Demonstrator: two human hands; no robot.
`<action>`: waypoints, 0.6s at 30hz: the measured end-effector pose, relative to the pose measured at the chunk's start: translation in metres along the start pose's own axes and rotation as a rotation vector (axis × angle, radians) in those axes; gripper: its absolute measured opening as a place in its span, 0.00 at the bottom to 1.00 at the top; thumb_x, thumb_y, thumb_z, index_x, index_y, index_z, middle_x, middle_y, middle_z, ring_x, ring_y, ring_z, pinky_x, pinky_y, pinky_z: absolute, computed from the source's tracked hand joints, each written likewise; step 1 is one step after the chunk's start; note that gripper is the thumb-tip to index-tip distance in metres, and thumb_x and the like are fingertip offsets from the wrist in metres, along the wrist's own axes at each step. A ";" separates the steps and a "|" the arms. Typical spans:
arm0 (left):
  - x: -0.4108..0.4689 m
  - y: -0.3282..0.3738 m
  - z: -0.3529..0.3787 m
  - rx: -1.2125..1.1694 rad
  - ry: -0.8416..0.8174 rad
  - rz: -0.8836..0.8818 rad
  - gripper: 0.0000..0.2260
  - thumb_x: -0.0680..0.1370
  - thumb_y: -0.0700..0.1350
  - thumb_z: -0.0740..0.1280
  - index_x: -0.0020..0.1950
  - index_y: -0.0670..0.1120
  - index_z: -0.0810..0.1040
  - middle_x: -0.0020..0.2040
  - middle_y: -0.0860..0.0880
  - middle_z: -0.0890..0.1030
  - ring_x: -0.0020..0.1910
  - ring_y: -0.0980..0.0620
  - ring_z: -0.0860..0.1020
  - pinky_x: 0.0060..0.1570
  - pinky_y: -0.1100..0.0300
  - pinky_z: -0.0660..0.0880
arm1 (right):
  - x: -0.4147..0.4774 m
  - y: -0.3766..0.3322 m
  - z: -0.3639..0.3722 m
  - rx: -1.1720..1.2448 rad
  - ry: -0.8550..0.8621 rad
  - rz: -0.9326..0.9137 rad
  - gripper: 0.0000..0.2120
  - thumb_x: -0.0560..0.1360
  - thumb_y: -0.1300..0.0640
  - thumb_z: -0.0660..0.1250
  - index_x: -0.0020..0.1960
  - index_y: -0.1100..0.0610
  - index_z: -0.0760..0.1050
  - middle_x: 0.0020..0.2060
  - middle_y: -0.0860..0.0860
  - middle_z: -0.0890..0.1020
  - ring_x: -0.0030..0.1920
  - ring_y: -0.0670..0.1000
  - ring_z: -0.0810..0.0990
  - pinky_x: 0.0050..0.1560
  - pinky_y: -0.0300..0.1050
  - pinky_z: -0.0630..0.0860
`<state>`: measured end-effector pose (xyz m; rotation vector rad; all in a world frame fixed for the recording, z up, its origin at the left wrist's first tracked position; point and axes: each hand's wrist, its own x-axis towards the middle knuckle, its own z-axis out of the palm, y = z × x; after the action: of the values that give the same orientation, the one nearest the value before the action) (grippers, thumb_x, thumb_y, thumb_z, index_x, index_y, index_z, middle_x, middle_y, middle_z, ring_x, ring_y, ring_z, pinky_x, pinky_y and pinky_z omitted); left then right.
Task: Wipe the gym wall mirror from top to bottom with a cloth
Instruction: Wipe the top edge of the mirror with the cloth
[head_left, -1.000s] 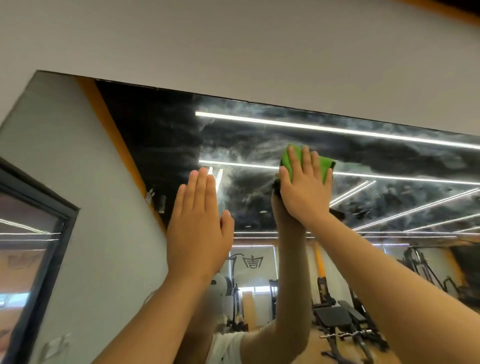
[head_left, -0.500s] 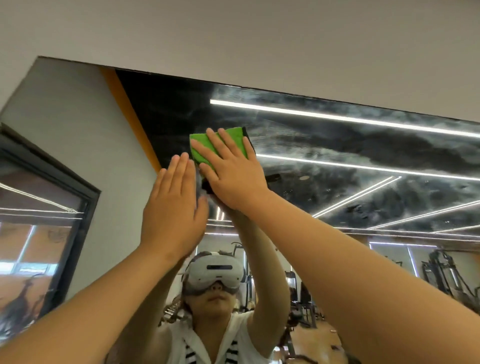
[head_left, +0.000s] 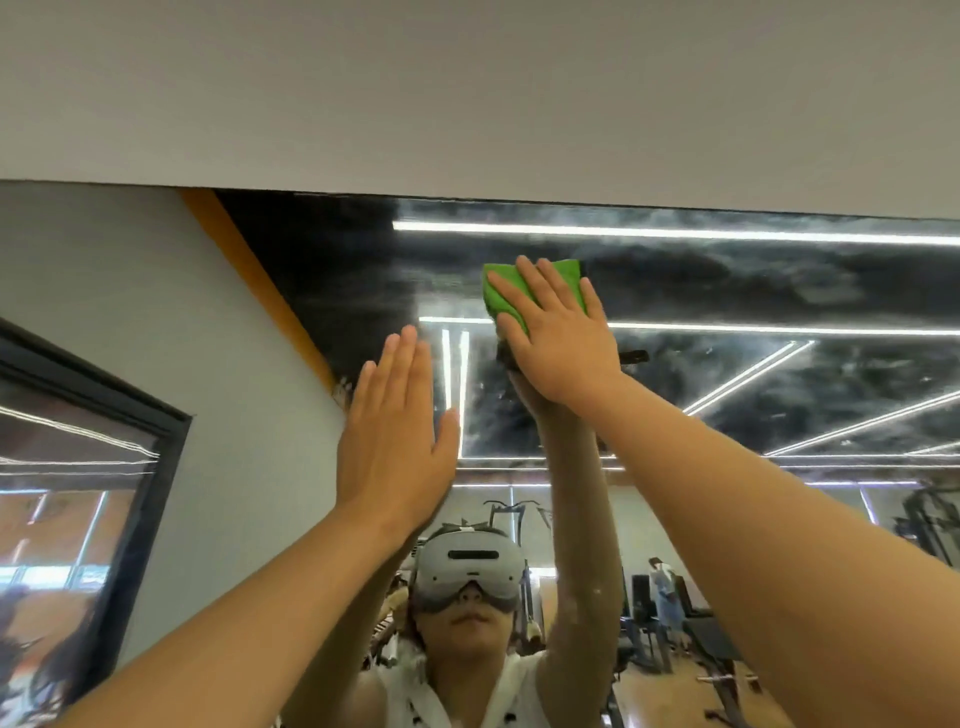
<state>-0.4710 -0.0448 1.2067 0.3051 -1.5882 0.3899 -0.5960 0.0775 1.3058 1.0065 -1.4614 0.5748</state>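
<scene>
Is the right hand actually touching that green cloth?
Touching. The head view shows the right hand laid flat over the green cloth, fingers overlapping it.

A gym: the wall mirror (head_left: 727, 291) reflects weight machines (head_left: 930, 525), benches (head_left: 717, 644), and strip ceiling lights (head_left: 675, 234).

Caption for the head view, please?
Right hand presses green cloth high on streaked mirror; left hand open beside it.
</scene>
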 end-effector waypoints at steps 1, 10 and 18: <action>-0.003 0.003 0.005 0.017 -0.006 0.001 0.31 0.82 0.57 0.43 0.82 0.46 0.43 0.82 0.50 0.42 0.78 0.57 0.36 0.74 0.62 0.31 | -0.005 0.018 -0.003 0.006 0.003 0.019 0.24 0.85 0.45 0.43 0.80 0.42 0.46 0.80 0.45 0.45 0.79 0.47 0.40 0.78 0.54 0.37; -0.007 0.003 0.011 0.039 0.021 -0.009 0.34 0.79 0.61 0.39 0.82 0.47 0.48 0.82 0.51 0.47 0.80 0.56 0.42 0.76 0.61 0.36 | -0.047 0.052 -0.001 0.039 0.056 0.223 0.25 0.85 0.45 0.43 0.80 0.42 0.42 0.80 0.48 0.42 0.79 0.50 0.38 0.77 0.57 0.34; -0.007 0.002 0.012 0.070 0.051 0.019 0.34 0.80 0.59 0.41 0.82 0.43 0.51 0.82 0.47 0.51 0.81 0.52 0.46 0.78 0.56 0.42 | -0.038 -0.040 0.020 0.009 0.046 0.054 0.25 0.84 0.43 0.43 0.80 0.43 0.42 0.80 0.49 0.43 0.79 0.52 0.37 0.76 0.60 0.35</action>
<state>-0.4825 -0.0486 1.1994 0.3313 -1.5308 0.4657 -0.5761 0.0505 1.2580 0.9579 -1.4498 0.6399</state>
